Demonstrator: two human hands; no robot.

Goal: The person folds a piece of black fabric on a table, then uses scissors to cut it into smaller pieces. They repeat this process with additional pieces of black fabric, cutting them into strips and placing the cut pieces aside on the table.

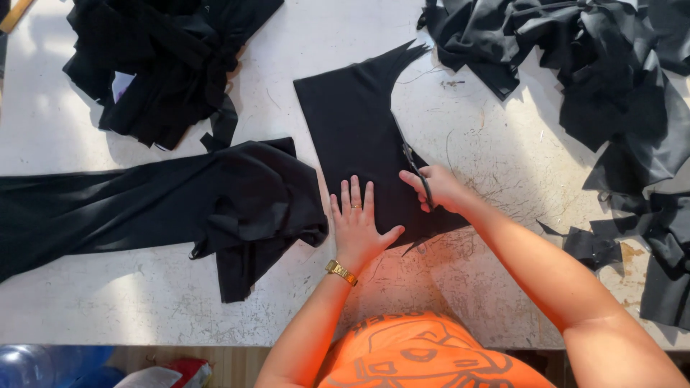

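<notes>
A flat piece of black fabric (352, 129) lies on the white worktable (467, 144), its far end cut to a curved point. My left hand (357, 223) presses flat on the near part of this piece, fingers spread, a gold watch on the wrist. My right hand (435, 188) grips black scissors (415, 164) at the fabric's right edge, blades pointing away from me along that edge.
A long black cloth (144, 201) stretches across the left of the table, bunched beside my left hand. Heaps of black fabric sit at the far left (165, 57) and far right (596, 50). Dark offcuts (647, 244) lie at the right edge.
</notes>
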